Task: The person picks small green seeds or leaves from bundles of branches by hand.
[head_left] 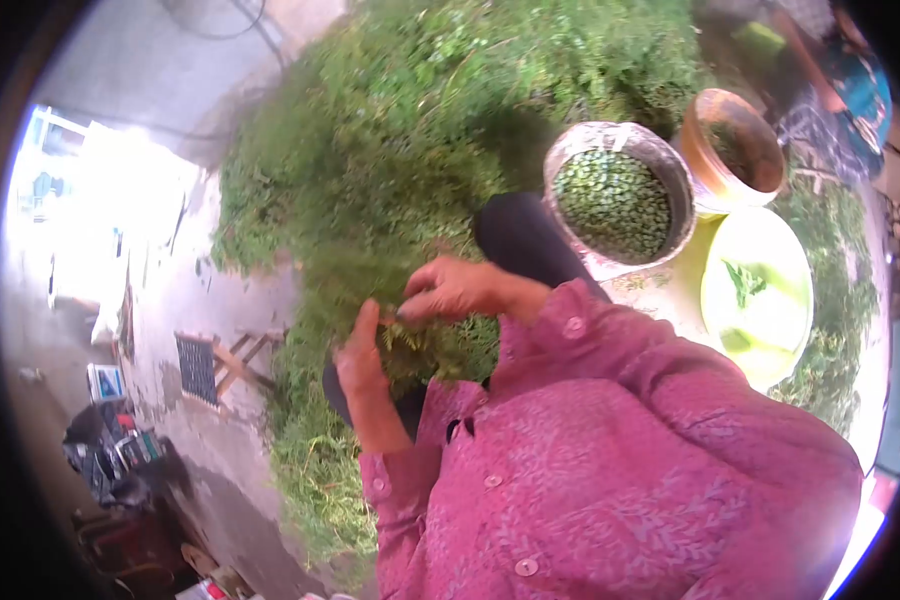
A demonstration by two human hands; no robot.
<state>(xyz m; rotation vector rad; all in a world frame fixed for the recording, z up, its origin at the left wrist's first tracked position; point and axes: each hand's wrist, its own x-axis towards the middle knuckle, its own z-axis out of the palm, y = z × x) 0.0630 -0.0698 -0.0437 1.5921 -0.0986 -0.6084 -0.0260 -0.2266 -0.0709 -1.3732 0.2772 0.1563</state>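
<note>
My left hand (363, 375) is closed around feathery green plant stems (402, 345) above my lap, with its thumb and fingers pointing up toward the other hand. My right hand (457, 290) comes in from the right, its thumb and fingers pinched together close to the left fingertips. What sits between the right fingertips is too small and blurred to name. A big heap of leafy green plants (370, 150) spreads in front of both hands. To the right of my knee stands a bucket (682, 215) filled with small round green pods (610, 200).
An orange-brown bucket (698, 150) and a bright yellow-green tub (785, 345) with a few leaves inside stand beyond the pod bucket. Another person (840, 95) is at the upper right. A small wooden stool (220, 368) and dark bags (120, 455) are on the left.
</note>
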